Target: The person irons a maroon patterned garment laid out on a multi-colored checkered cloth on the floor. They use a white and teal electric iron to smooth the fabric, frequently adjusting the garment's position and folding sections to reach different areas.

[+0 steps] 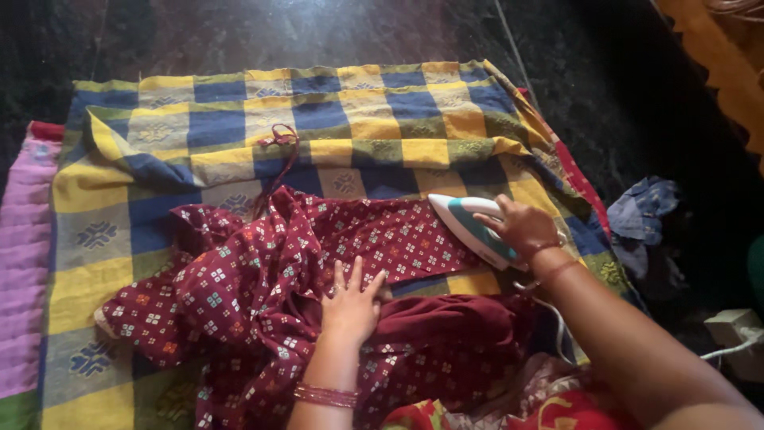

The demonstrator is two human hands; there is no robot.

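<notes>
A maroon garment (263,279) with small white and orange flower prints lies crumpled on a blue and yellow checked blanket (334,119). My left hand (352,301) rests flat on the garment, fingers spread, pressing it down. My right hand (521,224) grips the handle of a white and teal electric iron (469,227), whose tip points left onto a flattened strip of the garment. A thin maroon drawstring (278,143) trails up from the garment across the blanket.
The blanket lies on a dark stone floor (318,32). A pink cloth (24,255) sticks out at the left edge. A blue crumpled cloth (645,211) lies to the right, with a white plug box (736,330) and cord beyond it.
</notes>
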